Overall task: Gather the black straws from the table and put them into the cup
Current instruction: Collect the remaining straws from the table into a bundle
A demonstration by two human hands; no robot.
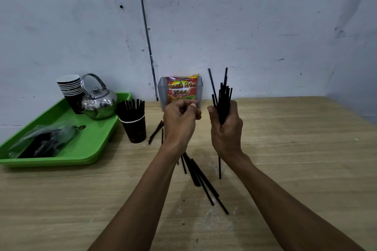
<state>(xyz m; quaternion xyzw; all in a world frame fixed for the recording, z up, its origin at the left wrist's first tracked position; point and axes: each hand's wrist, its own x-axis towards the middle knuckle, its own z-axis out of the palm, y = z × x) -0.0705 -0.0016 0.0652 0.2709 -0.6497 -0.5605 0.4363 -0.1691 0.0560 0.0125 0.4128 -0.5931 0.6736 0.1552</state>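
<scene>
My right hand grips an upright bundle of black straws above the middle of the table. My left hand is raised beside it with its fingers curled; I see nothing in them. A dark paper cup stands left of the hands, and several black straws stick up out of it. More loose straws lie on the wooden table under my forearms, and a few lie just right of the cup.
A green tray at the left holds a stack of dark cups, a metal kettle and a plastic bag. A clear box with a red snack packet stands against the wall.
</scene>
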